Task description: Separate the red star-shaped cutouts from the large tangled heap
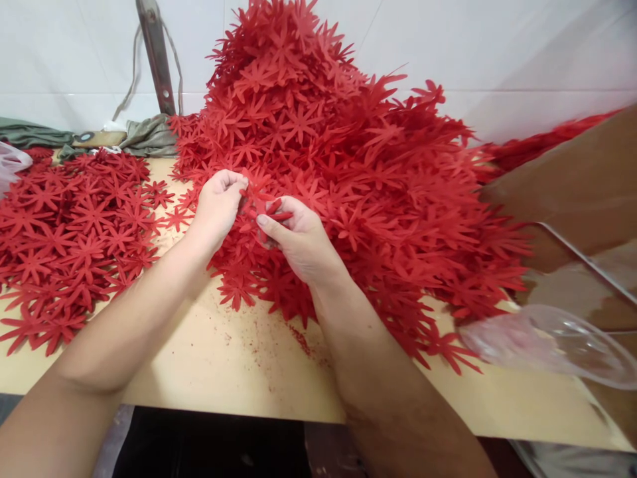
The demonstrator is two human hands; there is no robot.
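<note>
A red flower-shaped cutout [256,196] with long narrow petals is held between my two hands, in front of a tall heap of red flower cutouts [308,133]. My left hand [221,199] pinches it by its left side between thumb and fingertips. On the other side my right hand [298,236] is closed with thumb against fingers, and red petals poke out between them. Against the red heap behind, the exact outline of the held piece is hard to make out.
A flatter spread of red flower cutouts [79,226] covers the table's left side. Red crumbs dot the pale tabletop [239,358] near its front edge. To the right are a clear plastic container [582,345] and a brown cardboard panel [572,192]. Grey-green cloth [149,136] lies by the tiled wall.
</note>
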